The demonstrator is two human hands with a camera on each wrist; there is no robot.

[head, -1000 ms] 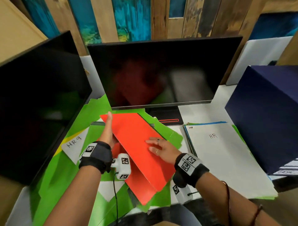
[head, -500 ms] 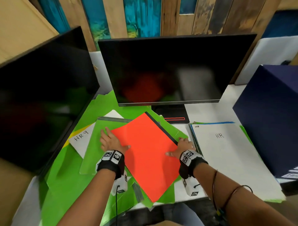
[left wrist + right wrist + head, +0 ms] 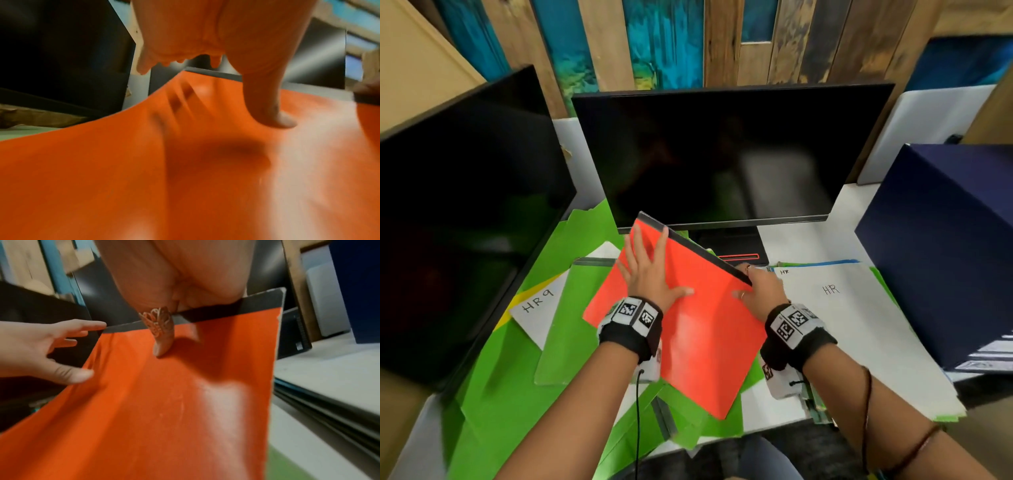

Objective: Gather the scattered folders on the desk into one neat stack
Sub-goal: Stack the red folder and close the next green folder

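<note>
Head view, near to far. Green folders (image 3: 493, 394) lie fanned over the near-left desk, from 6 to 9 o'clock, overlapping at odd angles. On top of them sits the orange folder (image 3: 702, 335), turned diagonal, its dark spine edge running 11 to 3 o'clock and tipped up off the pile. Left hand (image 3: 650, 277) lies flat on the orange cover, fingers spread wide. Right hand (image 3: 763, 291) grips the spine corner at 3 o'clock, thumb on top, fingers curled behind the edge. Just right, at 3 o'clock, the white stack (image 3: 859, 335) marked HR lies squared, its left edge near the right hand. Navy box (image 3: 945, 246) hems it at 2 o'clock. Monitor (image 3: 722, 154) stands at 12, second screen (image 3: 465, 205) at 9; little open desk (image 3: 808, 240) between.
</note>
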